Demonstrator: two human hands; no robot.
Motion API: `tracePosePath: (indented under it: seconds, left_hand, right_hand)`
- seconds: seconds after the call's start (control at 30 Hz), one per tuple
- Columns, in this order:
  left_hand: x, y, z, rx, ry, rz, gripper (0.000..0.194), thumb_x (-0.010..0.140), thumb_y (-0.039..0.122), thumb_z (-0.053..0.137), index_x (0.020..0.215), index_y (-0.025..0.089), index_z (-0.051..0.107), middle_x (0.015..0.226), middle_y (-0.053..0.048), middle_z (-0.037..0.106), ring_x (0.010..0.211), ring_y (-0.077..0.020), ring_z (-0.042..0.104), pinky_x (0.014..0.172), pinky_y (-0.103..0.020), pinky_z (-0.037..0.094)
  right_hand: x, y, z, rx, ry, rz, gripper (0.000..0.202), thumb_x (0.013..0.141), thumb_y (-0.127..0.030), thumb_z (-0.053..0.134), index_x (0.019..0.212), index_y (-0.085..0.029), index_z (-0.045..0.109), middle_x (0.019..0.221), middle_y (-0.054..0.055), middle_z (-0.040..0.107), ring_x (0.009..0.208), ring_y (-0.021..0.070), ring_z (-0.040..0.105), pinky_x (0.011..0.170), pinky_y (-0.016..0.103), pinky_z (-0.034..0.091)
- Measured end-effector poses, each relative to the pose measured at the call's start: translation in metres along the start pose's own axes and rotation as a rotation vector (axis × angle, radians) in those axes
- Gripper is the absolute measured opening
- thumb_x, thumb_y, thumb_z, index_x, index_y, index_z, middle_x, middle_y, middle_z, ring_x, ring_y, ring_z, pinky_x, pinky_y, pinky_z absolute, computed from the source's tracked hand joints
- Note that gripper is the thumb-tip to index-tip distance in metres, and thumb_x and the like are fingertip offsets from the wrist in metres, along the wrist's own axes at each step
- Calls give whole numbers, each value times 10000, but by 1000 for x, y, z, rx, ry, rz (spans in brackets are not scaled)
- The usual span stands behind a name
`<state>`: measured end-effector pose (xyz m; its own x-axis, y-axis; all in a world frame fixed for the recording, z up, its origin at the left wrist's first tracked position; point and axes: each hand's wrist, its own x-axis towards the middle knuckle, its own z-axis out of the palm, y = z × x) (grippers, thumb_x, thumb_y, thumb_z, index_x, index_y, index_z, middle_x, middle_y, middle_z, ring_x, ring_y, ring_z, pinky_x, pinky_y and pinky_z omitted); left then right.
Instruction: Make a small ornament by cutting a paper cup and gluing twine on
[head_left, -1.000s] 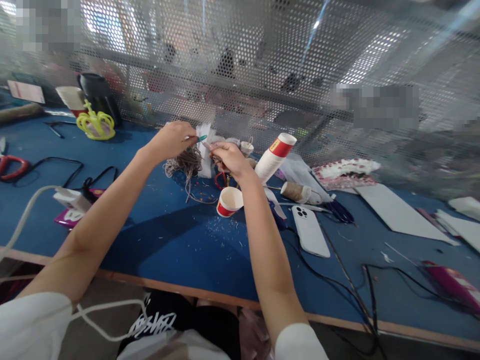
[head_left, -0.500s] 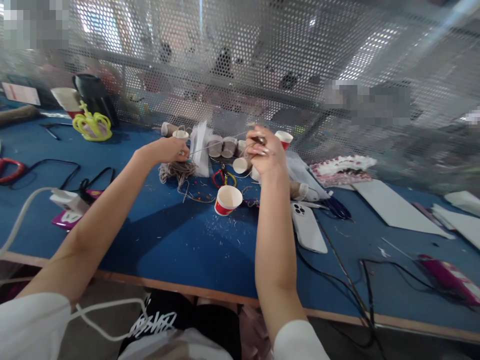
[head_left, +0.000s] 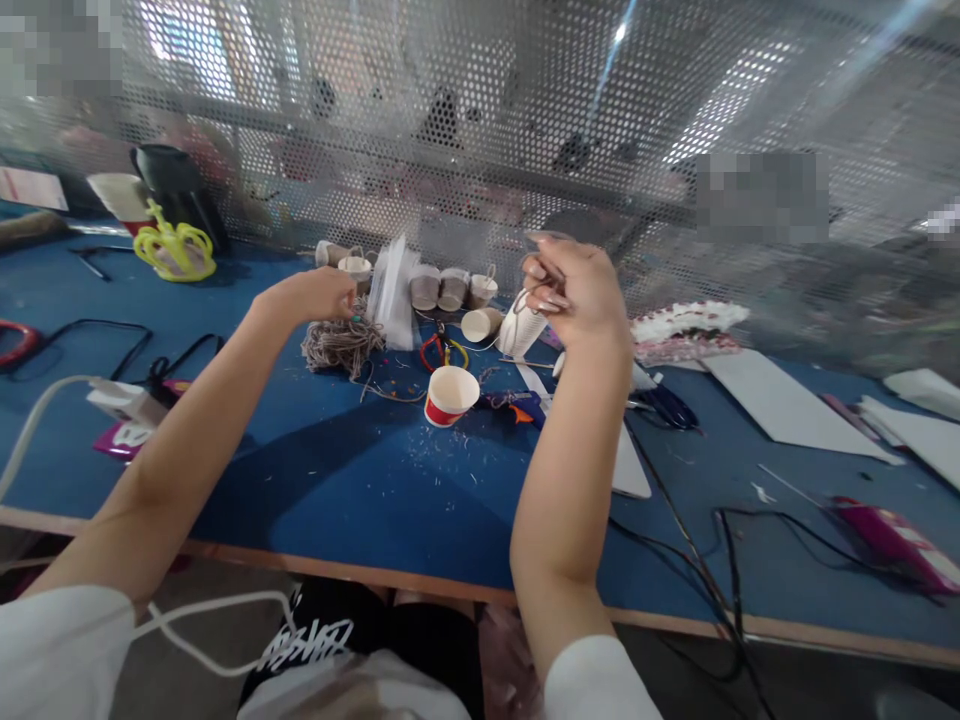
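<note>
Your right hand [head_left: 574,290] has swung farther toward three o'clock, away from your left hand [head_left: 330,295]. Its fingers are curled narrow on a thin looped strand [head_left: 518,303]. Your left fingers pinch close, a small green item [head_left: 356,318] at their tips, just above the tangled grey-brown yarn bundle [head_left: 341,345]. That bundle lies at ten o'clock from the white paper cup with a red band [head_left: 451,397]; red-and-yellow-handled pliers [head_left: 444,352] lie at twelve.
</note>
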<state>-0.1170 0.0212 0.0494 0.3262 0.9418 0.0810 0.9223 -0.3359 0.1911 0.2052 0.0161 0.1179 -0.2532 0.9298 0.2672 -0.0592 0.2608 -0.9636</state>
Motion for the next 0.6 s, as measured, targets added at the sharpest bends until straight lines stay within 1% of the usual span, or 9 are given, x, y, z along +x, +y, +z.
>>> tracePosePath:
  seconds: [0.03,0.1,0.17,0.23,0.3,0.37,0.43,0.53,0.6]
  left_hand:
    - [-2,9,-4,16,-1,-3,249,783,256,613,972,100,652,1063,-148,672,983,-257,593,859,-346,424]
    - [-6,30,-10,18,-40,21,379,758,327,650,1080,128,618,1158,-143,652,1075,-282,592,905,-347,425]
    - [-9,53,-10,-100,-123,87,553,727,419,678,1205,170,554,1238,-116,634,1130,-278,589,916,-331,437]
    - [-10,73,-3,-279,-245,190,770,677,453,714,1347,192,438,1371,-122,568,1208,-271,562,937,-308,437]
    - [-7,85,13,-425,-364,292,963,620,463,755,1439,210,317,1466,-141,488,1282,-278,512,947,-292,435]
    - [0,89,33,-499,-441,313,1129,521,434,812,1469,188,250,1461,-177,485,1265,-298,519,919,-303,453]
    - [9,85,53,-501,-507,255,1166,485,396,819,1470,184,230,1387,-187,548,1145,-289,588,840,-312,484]
    - [19,73,74,-473,-512,151,1016,493,339,795,1386,158,346,1233,-174,636,967,-253,639,734,-292,489]
    - [22,66,79,-496,-550,102,933,512,292,766,1348,157,374,1144,-144,669,860,-221,654,700,-283,487]
  right_hand:
    - [0,1,2,-26,-2,-3,303,832,-338,665,637,-222,465,569,-72,480,387,27,298,397,207,273]
    - [1,4,4,-81,-2,-17,358,845,-334,667,599,-218,434,570,-60,491,404,31,336,413,208,309]
    - [2,8,5,-140,-9,-25,376,854,-348,665,587,-218,435,557,-55,489,412,38,359,414,208,326]
    - [5,11,6,-201,-13,-33,377,865,-380,658,591,-217,455,541,-53,483,415,43,378,415,204,338]
    - [7,15,8,-248,5,-69,375,881,-410,636,604,-216,475,548,-47,499,434,49,428,435,204,368]
    - [10,18,10,-279,40,-135,368,900,-435,606,628,-215,493,593,-32,546,502,65,520,494,213,430]
    - [12,20,12,-304,74,-218,360,913,-482,574,674,-218,516,679,-14,610,636,95,621,596,239,501]
    - [15,22,13,-333,82,-320,382,915,-577,517,762,-229,555,866,11,684,923,163,690,761,305,549]
    - [15,23,12,-349,59,-337,404,909,-618,490,804,-236,571,948,18,696,1056,201,675,819,343,550]
